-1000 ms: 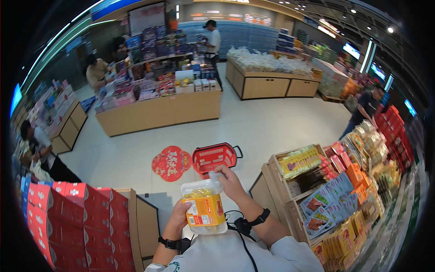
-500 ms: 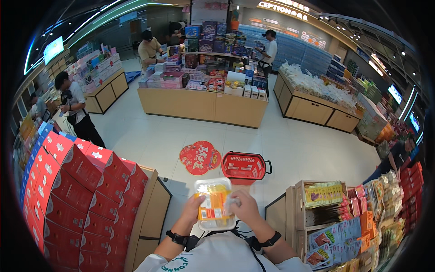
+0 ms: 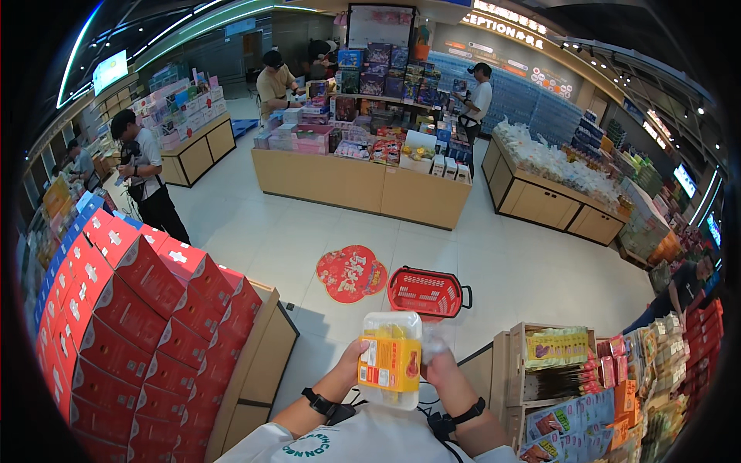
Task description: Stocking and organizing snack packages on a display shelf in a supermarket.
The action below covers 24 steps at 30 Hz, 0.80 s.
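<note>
A white plastic food tray (image 3: 392, 322) with a clear cover and a yellow-orange paper sleeve (image 3: 390, 363) is held up in front of my chest, its printed face toward me. My left hand (image 3: 349, 366) grips its left edge, fingers wrapped behind it. My right hand (image 3: 443, 372) is at the tray's right side, closed on a crumpled piece of clear, whitish plastic (image 3: 437, 339); the fingertips are blurred. Whether the right hand touches the tray cannot be made out. Beyond the tray, a red shopping basket (image 3: 426, 292) stands on the floor.
Stacked red boxes (image 3: 166, 332) fill a wooden stand at the left. Snack packs hang and lie on a wooden rack (image 3: 515, 363) at the right. A round-lobed red floor sticker (image 3: 351, 274) lies beside the basket. Farther off stand a display counter (image 3: 363, 189) and several people.
The tray and both hands have shifted right and slightly down in the picture; the tray stands more upright with its label plainer. My right hand has drawn away from its face with the plastic.
</note>
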Tool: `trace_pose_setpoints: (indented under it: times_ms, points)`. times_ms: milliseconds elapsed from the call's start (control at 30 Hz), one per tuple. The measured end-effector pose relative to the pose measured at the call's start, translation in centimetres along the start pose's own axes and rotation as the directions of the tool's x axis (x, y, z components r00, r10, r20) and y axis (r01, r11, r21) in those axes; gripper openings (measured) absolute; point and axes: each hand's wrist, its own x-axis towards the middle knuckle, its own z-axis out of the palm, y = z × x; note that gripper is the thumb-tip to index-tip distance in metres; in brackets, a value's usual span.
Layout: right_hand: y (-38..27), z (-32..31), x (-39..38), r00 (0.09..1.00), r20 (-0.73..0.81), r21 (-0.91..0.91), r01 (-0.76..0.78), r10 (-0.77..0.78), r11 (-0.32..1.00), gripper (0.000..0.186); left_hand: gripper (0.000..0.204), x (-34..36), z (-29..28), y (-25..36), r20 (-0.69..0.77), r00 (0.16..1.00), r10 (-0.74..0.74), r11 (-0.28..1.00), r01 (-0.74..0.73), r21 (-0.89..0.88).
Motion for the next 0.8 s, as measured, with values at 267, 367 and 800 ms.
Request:
trace_pose_setpoints:
  times_ms: [267,367,800]
  points:
    - [0.8,-1.3,-1.9,0.887,0.286,-0.957,0.248,0.362,0.147,0.046,0.056,0.7,0.9,1.6,-0.071,0.995,0.064,0.995,-0.070,-0.076]
    - [0.9,-1.1,-1.6,0.900,0.285,-0.928,0.345,0.329,-0.140,0.044,0.053,0.9,0.9,1.2,-0.090,0.991,0.104,0.995,-0.103,0.019]
    - [0.1,0.6,1.0,0.971,0.144,-0.587,0.238,-0.190,0.774,0.022,0.050,1.1,2.8,0.4,-0.298,0.898,0.323,0.933,-0.249,0.261]
